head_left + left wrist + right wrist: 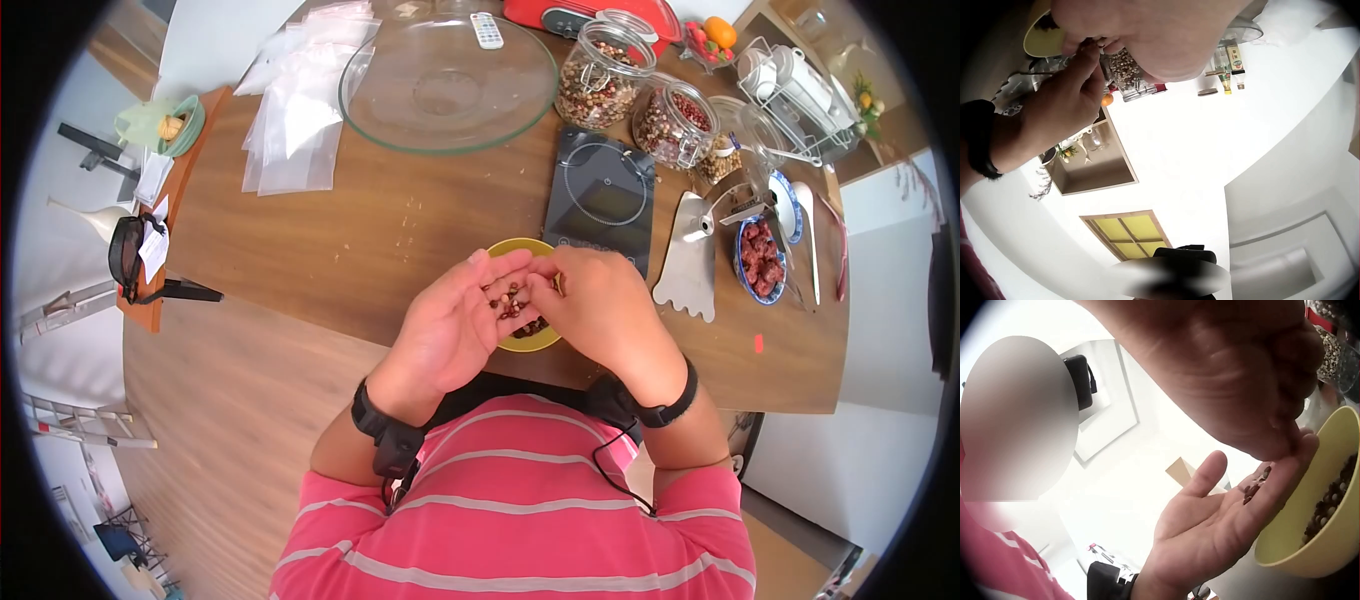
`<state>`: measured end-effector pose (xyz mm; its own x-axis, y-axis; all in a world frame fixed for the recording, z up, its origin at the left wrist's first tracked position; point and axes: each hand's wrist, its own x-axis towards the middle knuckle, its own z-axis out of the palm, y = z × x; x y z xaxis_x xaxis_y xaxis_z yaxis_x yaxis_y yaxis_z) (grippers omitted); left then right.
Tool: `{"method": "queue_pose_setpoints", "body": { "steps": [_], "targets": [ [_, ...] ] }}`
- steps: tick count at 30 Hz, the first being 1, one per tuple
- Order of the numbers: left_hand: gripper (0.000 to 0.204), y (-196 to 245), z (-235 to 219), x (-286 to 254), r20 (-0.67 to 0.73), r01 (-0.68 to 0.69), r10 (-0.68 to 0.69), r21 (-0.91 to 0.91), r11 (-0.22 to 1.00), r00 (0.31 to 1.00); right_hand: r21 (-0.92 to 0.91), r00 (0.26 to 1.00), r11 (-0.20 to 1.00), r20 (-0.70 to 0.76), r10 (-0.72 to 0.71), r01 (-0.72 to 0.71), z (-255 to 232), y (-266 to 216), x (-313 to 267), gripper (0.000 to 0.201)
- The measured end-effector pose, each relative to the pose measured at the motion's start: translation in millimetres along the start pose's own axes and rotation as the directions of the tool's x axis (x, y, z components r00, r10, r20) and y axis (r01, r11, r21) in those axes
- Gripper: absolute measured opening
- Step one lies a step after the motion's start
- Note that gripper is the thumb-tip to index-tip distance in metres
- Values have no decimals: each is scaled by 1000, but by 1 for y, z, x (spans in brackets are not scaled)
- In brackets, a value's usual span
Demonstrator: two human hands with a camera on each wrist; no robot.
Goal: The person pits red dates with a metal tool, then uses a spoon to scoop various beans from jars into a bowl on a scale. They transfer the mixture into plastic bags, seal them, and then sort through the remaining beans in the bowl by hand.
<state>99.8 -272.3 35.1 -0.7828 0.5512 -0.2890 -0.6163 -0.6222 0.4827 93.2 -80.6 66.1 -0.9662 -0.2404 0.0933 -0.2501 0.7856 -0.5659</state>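
Note:
My left hand is held palm up over the near side of a yellow bowl, fingers extended. Small reddish-brown beans, several in number, lie on its fingers. From the right, my right hand reaches over with curled fingers. Its thumb and forefinger meet at the left fingers, pinching what looks like a small bean in the left wrist view. Inside the bowl lie more dark and pale beans. In the head view both hands hide much of the bowl.
Beyond the bowl sits a black induction cooker. Glass jars of mixed beans stand behind it. A large glass plate and plastic bags lie at the back. To the right are a metal scraper and a blue-patterned bowl.

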Motion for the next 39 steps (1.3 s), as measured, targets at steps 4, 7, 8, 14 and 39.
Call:
{"method": "queue_pose_setpoints", "body": {
  "steps": [4,7,8,14,39],
  "targets": [
    [61,8,9,-5,-24,-4,4,-21,1000,1000,488,964,832,151,218,-264,-8,22,-2,22],
    [61,7,3,-2,-28,-7,6,-22,1000,1000,797,790,5,598,135,-604,-20,29,-5,14],
    [61,7,3,-2,-28,-1,1,-20,1000,1000,799,791,0,596,138,-602,-17,24,-9,14],
    [61,3,2,1,-11,7,-7,-24,1000,1000,234,946,916,-67,-318,325,7,13,-12,17],
    [55,0,-1,6,-46,15,-16,-32,999,999,553,986,832,155,-56,-39,-5,14,3,15]
  ]
}}
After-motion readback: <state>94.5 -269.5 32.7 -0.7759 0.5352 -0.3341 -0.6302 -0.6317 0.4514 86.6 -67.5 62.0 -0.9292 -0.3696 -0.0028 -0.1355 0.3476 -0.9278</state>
